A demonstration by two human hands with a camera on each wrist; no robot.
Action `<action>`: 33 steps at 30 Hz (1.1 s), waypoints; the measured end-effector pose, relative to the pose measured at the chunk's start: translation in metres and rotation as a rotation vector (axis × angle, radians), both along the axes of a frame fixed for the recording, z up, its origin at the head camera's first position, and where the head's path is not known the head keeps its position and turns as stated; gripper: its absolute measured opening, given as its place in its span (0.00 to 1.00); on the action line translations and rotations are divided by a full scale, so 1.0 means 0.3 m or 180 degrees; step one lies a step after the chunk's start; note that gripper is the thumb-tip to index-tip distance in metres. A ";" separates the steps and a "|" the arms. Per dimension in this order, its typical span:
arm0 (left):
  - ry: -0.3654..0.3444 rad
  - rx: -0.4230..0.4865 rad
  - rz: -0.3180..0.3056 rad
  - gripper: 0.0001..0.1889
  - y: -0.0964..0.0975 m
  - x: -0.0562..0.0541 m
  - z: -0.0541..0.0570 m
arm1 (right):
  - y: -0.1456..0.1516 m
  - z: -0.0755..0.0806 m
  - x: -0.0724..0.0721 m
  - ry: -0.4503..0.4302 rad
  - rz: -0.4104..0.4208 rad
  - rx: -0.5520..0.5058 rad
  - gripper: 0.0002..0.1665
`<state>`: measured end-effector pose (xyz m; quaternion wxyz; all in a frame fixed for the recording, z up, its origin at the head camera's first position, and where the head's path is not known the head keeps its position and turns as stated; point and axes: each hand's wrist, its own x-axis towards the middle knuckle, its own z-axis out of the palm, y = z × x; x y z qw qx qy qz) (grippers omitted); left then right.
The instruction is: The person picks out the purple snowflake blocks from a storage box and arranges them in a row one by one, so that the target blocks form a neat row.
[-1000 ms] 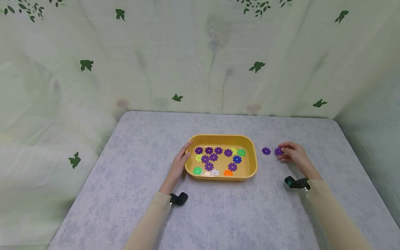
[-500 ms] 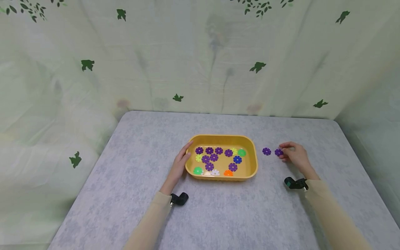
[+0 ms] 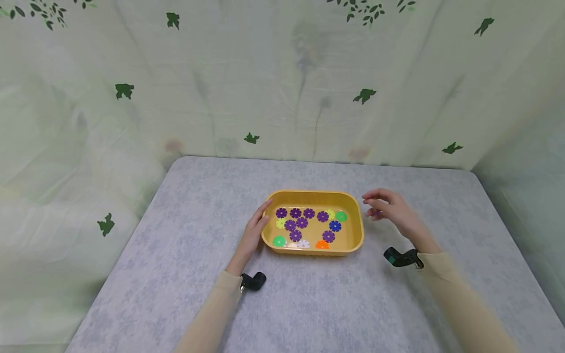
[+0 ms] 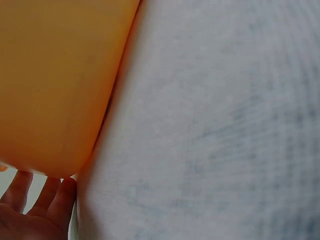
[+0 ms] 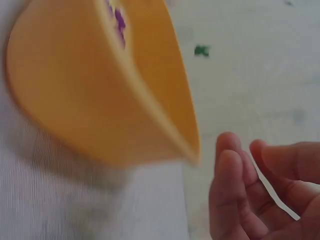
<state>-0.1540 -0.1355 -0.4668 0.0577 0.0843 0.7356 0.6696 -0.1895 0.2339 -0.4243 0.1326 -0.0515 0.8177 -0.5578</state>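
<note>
A yellow tray (image 3: 313, 252) holds several small notched discs, mostly purple (image 3: 302, 222), plus blue (image 3: 335, 225), orange (image 3: 322, 244) and white ones. At its left end my left hand (image 3: 253, 230) rests against the side, fingers fairly straight; the left wrist view shows fingertips (image 4: 64, 187) at the outer wall. Just off the right end, my right hand (image 3: 397, 213) hovers over the table. In the right wrist view its thumb and fingers (image 5: 230, 170) stand apart with nothing visible between them. A bit of purple (image 3: 372, 212) shows below its fingertips; the hand hides the rest of that spot.
A grey mottled table (image 3: 220, 196) lies under everything. Behind it and at both sides hangs a pale green curtain (image 3: 282, 73) with dark green leaf shapes. Black cameras sit at the wrists, including the right wrist camera (image 3: 401, 257).
My right hand has left the farther purple disc and moved left toward the tray, now covering where two purple discs lay on the table. The left hand and tray stay put.
</note>
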 end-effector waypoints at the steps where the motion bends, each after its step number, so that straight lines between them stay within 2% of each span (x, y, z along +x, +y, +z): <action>1: -0.0001 -0.0003 0.0003 0.24 0.000 0.000 0.000 | -0.025 0.007 0.001 -0.0023 0.0103 -0.0026 0.23; 5: -0.0003 -0.0015 0.0015 0.24 0.000 0.000 -0.001 | -0.114 0.012 0.003 -0.0138 0.0440 -0.0089 0.22; 9: 0.0012 -0.0030 0.0028 0.24 0.003 -0.001 0.000 | -0.181 -0.014 -0.001 -0.0188 0.0711 -0.0040 0.21; 10: 0.0055 -0.0032 0.0027 0.24 0.002 -0.006 -0.013 | -0.195 -0.019 -0.001 -0.0192 0.0790 -0.0034 0.20; 16: 0.0026 -0.0039 0.0037 0.23 0.002 -0.005 -0.013 | -0.251 -0.035 0.002 -0.0316 0.1182 -0.0023 0.19; 17: -0.0021 -0.0046 0.0041 0.23 0.004 0.000 0.001 | -0.257 -0.038 0.001 -0.0362 0.1201 -0.0005 0.19; 24: -0.0020 -0.0042 0.0032 0.24 0.003 0.001 0.000 | -0.290 -0.054 -0.007 -0.0686 0.1214 0.0261 0.18; 27: 0.0000 -0.0038 0.0040 0.23 0.003 0.000 -0.001 | -0.303 -0.053 -0.008 -0.0821 0.1143 0.0433 0.17; 33: 0.0011 -0.0035 0.0047 0.23 0.003 0.003 0.001 | -0.321 -0.058 -0.012 -0.0890 0.1069 0.0586 0.18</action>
